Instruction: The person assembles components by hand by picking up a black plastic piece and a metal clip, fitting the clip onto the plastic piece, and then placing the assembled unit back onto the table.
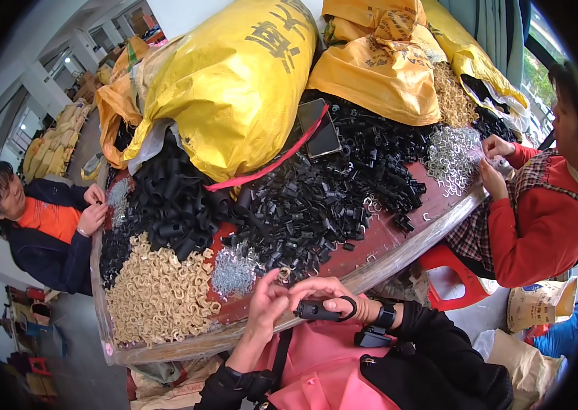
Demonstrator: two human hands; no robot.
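Right hand holding a black cylindrical piece, left hand nearby (grip unclear), heaped black plastic parts, dark-printed yellow sack

The person's right hand holds a black cylindrical part above the near edge of the bench. The left hand is positioned just beside it, fingers raised; its contents cannot be determined. Beyond the hands, the bench carries beige curved pieces, small silvery pieces, black parts and a yellow sack. Co-workers sit at left and right.
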